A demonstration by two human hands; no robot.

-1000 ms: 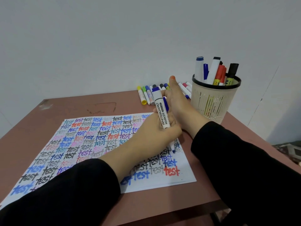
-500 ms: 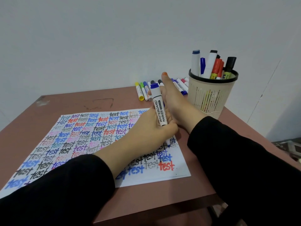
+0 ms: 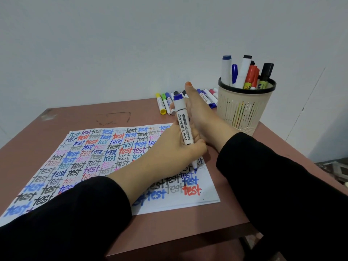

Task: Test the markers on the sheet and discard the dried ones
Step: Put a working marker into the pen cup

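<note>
The marker (image 3: 185,129) stands nearly upright, its blue tip touching the sheet (image 3: 98,157) near the right edge. The left hand (image 3: 173,155) grips its lower barrel with curled fingers. Just behind it, the right hand (image 3: 200,113) lies stretched forward, fingers straight and together.

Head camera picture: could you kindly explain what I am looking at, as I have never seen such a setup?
There is no machine: a person wears one camera on the head, looking down at their own hands. The left hand grips a blue whiteboard marker, tip down on the paper sheet covered with the word test. The right hand stretches forward beside it; whether it holds anything is hidden. On the brown table lie more markers, and a beige basket holds others.
</note>
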